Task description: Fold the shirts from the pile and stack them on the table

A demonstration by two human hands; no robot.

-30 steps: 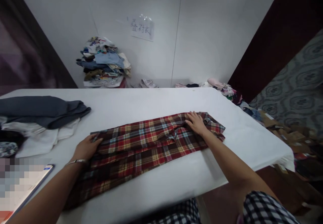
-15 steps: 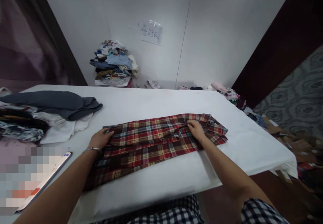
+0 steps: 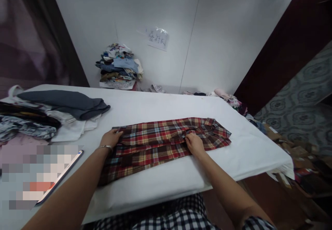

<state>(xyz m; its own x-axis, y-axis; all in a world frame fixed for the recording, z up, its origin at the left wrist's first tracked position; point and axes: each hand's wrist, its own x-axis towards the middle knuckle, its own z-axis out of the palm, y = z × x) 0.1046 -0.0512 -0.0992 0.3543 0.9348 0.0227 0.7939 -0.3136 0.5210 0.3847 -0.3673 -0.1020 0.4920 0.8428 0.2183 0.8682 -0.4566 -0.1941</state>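
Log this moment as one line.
left hand: on plaid shirt, left end; right hand: on it, right of centre; support: white table

blk/wht chk R slv (image 3: pixel 257 223), silvery L-wrist bracelet (image 3: pixel 105 147)

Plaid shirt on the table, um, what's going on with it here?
A person has both hands on the plaid shirt, which lies in a long strip with lengthwise folds across the white table. The left hand is at its left end; the right hand seems to pinch the cloth further right. A dark grey garment lies on other clothes at left.
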